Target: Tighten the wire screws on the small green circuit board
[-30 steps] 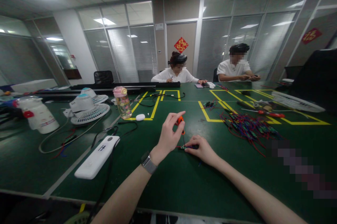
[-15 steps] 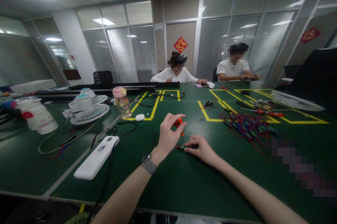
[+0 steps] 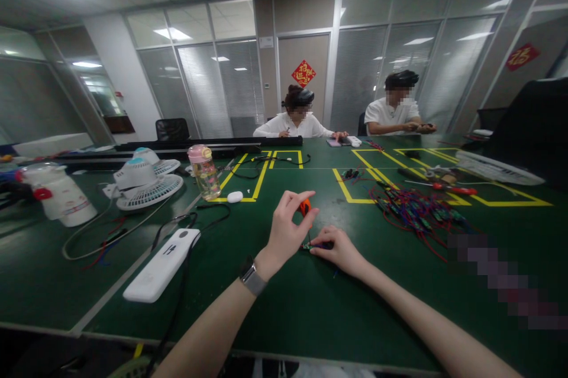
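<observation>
From the head view, my left hand (image 3: 286, 230) is raised a little over the green table (image 3: 310, 313), thumb and forefinger pinched on the orange handle of a small screwdriver (image 3: 305, 207). The tool stands nearly upright, its thin shaft running down to a small board (image 3: 310, 246) lying flat on the table. A watch (image 3: 251, 277) sits on that wrist.

My right hand (image 3: 339, 249) rests on the table just beside the left, fingers pressed together and bent down onto the board, fingertips holding it against the surface. Thin wires trail from under the hand.

Left of my hands lies a white remote-like box (image 3: 160, 264) with a black cable (image 3: 177, 307) crossing beside it. Further back stand a bottle (image 3: 203, 171) with a pink cap, two small fans (image 3: 146, 180) and a white jug (image 3: 57, 193). To the right, well apart from my hands, is a heap of red and blue wired parts (image 3: 417, 212) by yellow tape lines (image 3: 355, 189). Across the table two people (image 3: 297, 120) sit, their hands on the table edge.
</observation>
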Motion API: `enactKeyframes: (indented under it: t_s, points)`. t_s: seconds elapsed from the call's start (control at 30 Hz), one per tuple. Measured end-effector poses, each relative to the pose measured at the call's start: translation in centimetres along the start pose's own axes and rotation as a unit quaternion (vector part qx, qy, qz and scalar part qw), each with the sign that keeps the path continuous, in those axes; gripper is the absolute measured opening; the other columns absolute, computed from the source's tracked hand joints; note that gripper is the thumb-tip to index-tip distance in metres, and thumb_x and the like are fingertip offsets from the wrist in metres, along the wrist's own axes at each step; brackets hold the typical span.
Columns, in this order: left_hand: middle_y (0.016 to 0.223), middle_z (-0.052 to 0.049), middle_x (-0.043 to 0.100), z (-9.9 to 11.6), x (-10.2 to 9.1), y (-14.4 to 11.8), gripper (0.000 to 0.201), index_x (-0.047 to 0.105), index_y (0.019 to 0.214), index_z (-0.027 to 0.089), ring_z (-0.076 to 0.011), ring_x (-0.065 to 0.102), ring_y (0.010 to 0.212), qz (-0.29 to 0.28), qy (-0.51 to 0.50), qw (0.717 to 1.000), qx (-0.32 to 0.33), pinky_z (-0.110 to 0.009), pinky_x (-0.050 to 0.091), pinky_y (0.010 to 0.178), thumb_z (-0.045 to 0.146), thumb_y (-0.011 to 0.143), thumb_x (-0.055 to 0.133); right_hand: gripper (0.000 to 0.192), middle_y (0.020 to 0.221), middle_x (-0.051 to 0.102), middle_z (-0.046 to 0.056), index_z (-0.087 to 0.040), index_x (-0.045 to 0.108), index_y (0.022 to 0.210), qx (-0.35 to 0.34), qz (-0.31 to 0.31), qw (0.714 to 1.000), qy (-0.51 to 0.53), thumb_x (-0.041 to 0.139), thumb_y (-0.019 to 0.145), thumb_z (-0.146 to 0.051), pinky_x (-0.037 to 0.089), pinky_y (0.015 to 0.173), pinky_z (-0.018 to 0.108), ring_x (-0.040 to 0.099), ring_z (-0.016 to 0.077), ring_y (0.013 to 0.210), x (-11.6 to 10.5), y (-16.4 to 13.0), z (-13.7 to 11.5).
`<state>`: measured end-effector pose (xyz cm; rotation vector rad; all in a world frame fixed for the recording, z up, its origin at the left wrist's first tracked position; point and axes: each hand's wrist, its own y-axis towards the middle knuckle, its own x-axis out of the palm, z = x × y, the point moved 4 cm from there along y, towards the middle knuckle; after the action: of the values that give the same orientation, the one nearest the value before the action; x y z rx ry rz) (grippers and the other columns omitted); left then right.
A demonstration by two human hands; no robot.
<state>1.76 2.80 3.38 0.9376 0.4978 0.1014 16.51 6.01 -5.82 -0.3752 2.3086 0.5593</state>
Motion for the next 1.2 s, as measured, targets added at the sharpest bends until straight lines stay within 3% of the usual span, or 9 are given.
enactKeyframes:
  t_s: [0.1, 0.23, 0.37, 0.57, 0.73, 0.9, 1.07, 1.2]
  points:
    - [0.101, -0.005, 0.058, -0.3, 0.3, -0.1, 0.036, 0.049, 0.131, 0.023, -0.0149, 0.06, 0.085, -0.031, -0.035, 0.999, -0.013, -0.03, 0.05, 0.08, 0.02, 0.095, 0.046, 0.015, 0.082, 0.07, 0.006, -0.022, 0.079, 0.086, 0.001, 0.001, 1.0, -0.002, 0.073, 0.074, -0.029, 0.042, 0.079, 0.035, 0.059, 0.0235, 0.086, 0.0, 0.0, 0.0]
    - [0.092, -0.002, 0.057, -0.6, 0.1, -0.1, 0.033, 0.057, 0.121, 0.023, -0.0151, 0.057, 0.081, 0.009, 0.014, 1.0, -0.016, -0.029, 0.05, 0.077, 0.024, 0.088, 0.06, 0.015, 0.081, 0.07, 0.006, -0.022, 0.078, 0.086, -0.003, 0.003, 1.0, 0.005, 0.074, 0.074, -0.029, 0.042, 0.079, 0.034, 0.059, 0.0229, 0.085, 0.0, 0.0, 0.0]
    - [0.106, -0.006, 0.057, -0.4, 0.1, -0.1, 0.034, 0.051, 0.128, 0.023, -0.015, 0.059, 0.089, -0.001, -0.036, 0.999, -0.015, -0.029, 0.05, 0.081, 0.019, 0.094, 0.047, 0.015, 0.082, 0.07, 0.006, -0.021, 0.078, 0.086, -0.005, 0.0, 1.0, 0.011, 0.073, 0.074, -0.029, 0.042, 0.078, 0.034, 0.059, 0.0226, 0.084, 0.0, 0.0, -0.1]
    - [0.084, -0.001, 0.053, -0.3, -0.7, 0.1, 0.017, 0.066, 0.102, 0.022, -0.0149, 0.055, 0.078, 0.063, 0.028, 0.998, -0.015, -0.028, 0.048, 0.074, 0.022, 0.085, 0.064, 0.015, 0.082, 0.07, 0.006, -0.022, 0.078, 0.086, -0.002, 0.0, 1.0, 0.012, 0.073, 0.074, -0.029, 0.042, 0.08, 0.035, 0.059, 0.0232, 0.085, -0.1, -0.1, -0.2]
    - [0.101, -0.005, 0.058, -0.4, -0.4, 0.2, 0.03, 0.056, 0.124, 0.022, -0.0155, 0.059, 0.087, 0.003, -0.025, 0.999, -0.021, -0.029, 0.049, 0.079, 0.02, 0.095, 0.046, 0.016, 0.083, 0.07, 0.006, -0.022, 0.078, 0.086, -0.005, 0.002, 1.0, 0.014, 0.072, 0.074, -0.03, 0.042, 0.081, 0.035, 0.059, 0.0233, 0.086, 0.0, -0.1, 0.0]
    - [0.086, -0.002, 0.056, -0.4, -0.9, 0.2, 0.019, 0.066, 0.104, 0.021, -0.0156, 0.057, 0.078, 0.05, 0.039, 0.998, -0.01, -0.03, 0.049, 0.075, 0.027, 0.086, 0.064, 0.016, 0.083, 0.07, 0.006, -0.022, 0.078, 0.086, -0.005, -0.002, 1.0, 0.012, 0.072, 0.074, -0.03, 0.042, 0.081, 0.035, 0.059, 0.0233, 0.086, 0.0, -0.1, 0.1]
    - [0.109, -0.006, 0.061, -0.1, -0.6, 0.3, 0.03, 0.057, 0.123, 0.023, -0.0172, 0.059, 0.1, -0.005, -0.024, 1.0, -0.001, -0.032, 0.048, 0.088, 0.02, 0.096, 0.044, 0.015, 0.082, 0.07, 0.006, -0.022, 0.078, 0.086, -0.007, 0.001, 1.0, 0.01, 0.072, 0.075, -0.03, 0.043, 0.08, 0.035, 0.059, 0.0228, 0.084, -0.1, -0.1, 0.0]
    - [0.09, -0.003, 0.061, -0.1, -0.8, 0.2, 0.021, 0.065, 0.11, 0.022, -0.0155, 0.059, 0.082, 0.025, 0.006, 1.0, -0.004, -0.029, 0.049, 0.077, 0.025, 0.091, 0.056, 0.015, 0.082, 0.07, 0.006, -0.022, 0.078, 0.086, -0.008, 0.004, 1.0, 0.001, 0.072, 0.075, -0.03, 0.042, 0.079, 0.035, 0.059, 0.0231, 0.085, -0.1, -0.1, 0.0]
